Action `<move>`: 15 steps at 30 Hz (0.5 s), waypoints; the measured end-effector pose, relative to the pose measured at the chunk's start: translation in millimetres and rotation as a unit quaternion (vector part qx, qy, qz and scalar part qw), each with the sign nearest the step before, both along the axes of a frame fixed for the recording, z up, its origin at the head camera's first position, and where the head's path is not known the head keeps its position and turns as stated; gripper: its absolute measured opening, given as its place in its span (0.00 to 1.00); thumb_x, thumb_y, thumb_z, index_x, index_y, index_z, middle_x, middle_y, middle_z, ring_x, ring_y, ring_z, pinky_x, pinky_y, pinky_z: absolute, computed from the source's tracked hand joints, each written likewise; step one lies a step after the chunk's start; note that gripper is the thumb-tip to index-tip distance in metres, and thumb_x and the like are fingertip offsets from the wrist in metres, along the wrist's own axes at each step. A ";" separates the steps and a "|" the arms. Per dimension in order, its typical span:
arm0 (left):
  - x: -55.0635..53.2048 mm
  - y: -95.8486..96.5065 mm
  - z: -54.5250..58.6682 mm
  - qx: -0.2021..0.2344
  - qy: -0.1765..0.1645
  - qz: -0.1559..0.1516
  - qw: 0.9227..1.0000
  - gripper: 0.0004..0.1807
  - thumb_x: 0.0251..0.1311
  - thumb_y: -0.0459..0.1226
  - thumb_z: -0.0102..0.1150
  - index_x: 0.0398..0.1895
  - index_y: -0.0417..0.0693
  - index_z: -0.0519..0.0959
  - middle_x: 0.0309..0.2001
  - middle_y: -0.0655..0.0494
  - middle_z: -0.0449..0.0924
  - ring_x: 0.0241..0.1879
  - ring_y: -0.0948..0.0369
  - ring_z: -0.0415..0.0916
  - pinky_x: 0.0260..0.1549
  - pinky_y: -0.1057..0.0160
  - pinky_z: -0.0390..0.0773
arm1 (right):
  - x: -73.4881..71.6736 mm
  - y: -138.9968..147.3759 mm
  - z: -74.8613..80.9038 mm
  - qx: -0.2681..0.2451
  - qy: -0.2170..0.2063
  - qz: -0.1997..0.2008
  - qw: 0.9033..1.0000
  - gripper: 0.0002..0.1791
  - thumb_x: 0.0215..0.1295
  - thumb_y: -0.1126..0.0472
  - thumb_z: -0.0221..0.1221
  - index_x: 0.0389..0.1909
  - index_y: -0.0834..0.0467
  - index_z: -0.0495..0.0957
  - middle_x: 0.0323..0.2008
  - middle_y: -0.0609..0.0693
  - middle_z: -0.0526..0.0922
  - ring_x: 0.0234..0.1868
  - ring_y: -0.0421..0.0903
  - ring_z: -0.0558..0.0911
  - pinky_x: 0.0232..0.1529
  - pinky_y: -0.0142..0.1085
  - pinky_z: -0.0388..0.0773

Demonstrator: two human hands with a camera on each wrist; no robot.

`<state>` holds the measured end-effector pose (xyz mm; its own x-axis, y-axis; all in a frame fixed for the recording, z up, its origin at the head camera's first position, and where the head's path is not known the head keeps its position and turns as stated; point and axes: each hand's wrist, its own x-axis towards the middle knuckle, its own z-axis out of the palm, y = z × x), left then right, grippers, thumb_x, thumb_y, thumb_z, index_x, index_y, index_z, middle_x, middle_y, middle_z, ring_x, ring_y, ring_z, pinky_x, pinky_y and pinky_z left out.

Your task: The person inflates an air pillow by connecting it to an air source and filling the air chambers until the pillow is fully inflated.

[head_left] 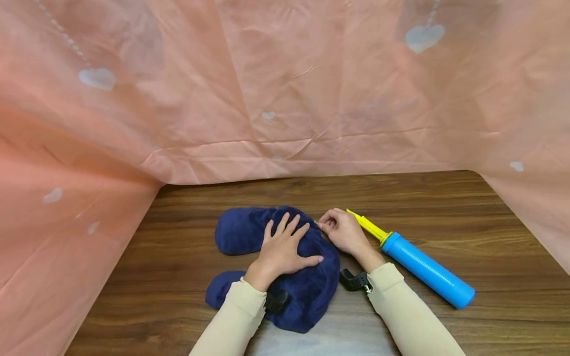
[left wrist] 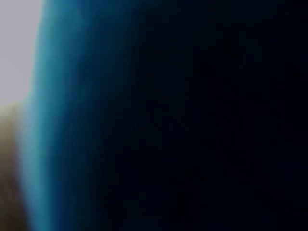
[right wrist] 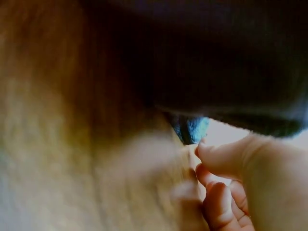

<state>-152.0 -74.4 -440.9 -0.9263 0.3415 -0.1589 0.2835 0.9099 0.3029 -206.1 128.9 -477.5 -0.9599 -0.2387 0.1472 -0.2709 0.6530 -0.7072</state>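
Note:
A navy plush U-shaped neck pillow (head_left: 320, 277) lies on the table, its two ends pointing left. My left hand (head_left: 285, 247) rests on top of it with the fingers spread. At the pillow's far right edge, my right hand (head_left: 343, 230) pinches a small shiny zipper pull (head_left: 315, 222) between thumb and finger. Blurred dark blue fabric (left wrist: 82, 120) fills most of the left wrist view. In the right wrist view the curled fingers (right wrist: 219, 202) show beside a bit of blue fabric (right wrist: 190, 129), and a dark shape covers the top.
Just right of my right hand lies a blue hand pump (head_left: 427, 269) with a yellow nozzle (head_left: 369, 226). The dark wood table (head_left: 178, 232) is enclosed at the back and sides by a pink curtain (head_left: 285, 89) with pale hearts.

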 end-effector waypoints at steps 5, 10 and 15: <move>-5.2 4.3 1.7 -0.032 -0.014 0.010 0.999 0.52 0.61 0.74 0.62 0.85 0.67 0.62 0.87 0.59 0.53 0.89 0.52 0.42 0.83 0.34 0.40 | 2.0 1.3 0.5 0.008 0.007 0.005 1.000 0.04 0.74 0.63 0.66 0.40 0.60 0.87 0.35 0.52 0.83 0.33 0.42 0.79 0.38 0.35 0.76; -10.6 4.6 -2.6 -0.049 -0.028 0.015 0.998 0.54 0.59 0.75 0.62 0.86 0.70 0.60 0.88 0.61 0.52 0.89 0.52 0.40 0.83 0.34 0.38 | 5.4 0.4 1.1 0.009 0.009 -0.002 1.000 0.03 0.73 0.64 0.66 0.39 0.60 0.86 0.35 0.52 0.83 0.32 0.42 0.77 0.37 0.34 0.74; -13.6 4.5 -6.3 -0.056 -0.033 0.014 0.998 0.54 0.58 0.76 0.62 0.86 0.71 0.59 0.88 0.61 0.51 0.89 0.53 0.39 0.84 0.34 0.37 | 10.4 2.1 1.1 0.017 0.009 -0.007 1.000 0.03 0.73 0.64 0.66 0.38 0.60 0.86 0.33 0.51 0.82 0.30 0.42 0.75 0.35 0.33 0.72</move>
